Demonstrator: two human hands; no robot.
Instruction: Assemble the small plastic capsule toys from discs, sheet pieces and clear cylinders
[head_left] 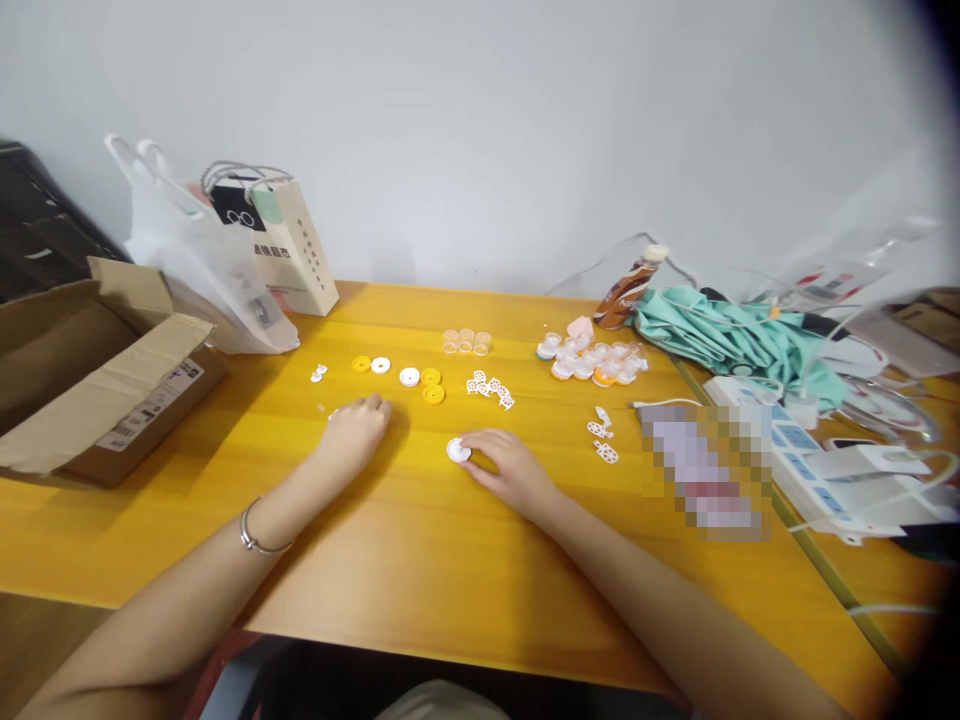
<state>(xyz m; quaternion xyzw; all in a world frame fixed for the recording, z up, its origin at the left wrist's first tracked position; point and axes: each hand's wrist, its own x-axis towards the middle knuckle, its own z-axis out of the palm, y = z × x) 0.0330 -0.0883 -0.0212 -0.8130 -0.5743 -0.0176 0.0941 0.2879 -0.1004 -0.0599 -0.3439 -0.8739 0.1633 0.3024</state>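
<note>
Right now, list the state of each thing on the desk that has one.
Cardboard box: flaps open.
Paper bag: upright.
Bottle: capped, leaning.
Umbrella: folded, lying down.
White disc: flat, touched by right hand.
Left hand: curled, resting on desk.

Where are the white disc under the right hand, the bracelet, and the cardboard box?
white disc (pixel 457 450), head view, its top face.
bracelet (pixel 256 538), head view, band on the left wrist.
cardboard box (pixel 142 400), head view, its labelled flap.

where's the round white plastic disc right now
In the head view, the round white plastic disc lies on the yellow wooden table near centre, at the right hand fingertips.
</note>
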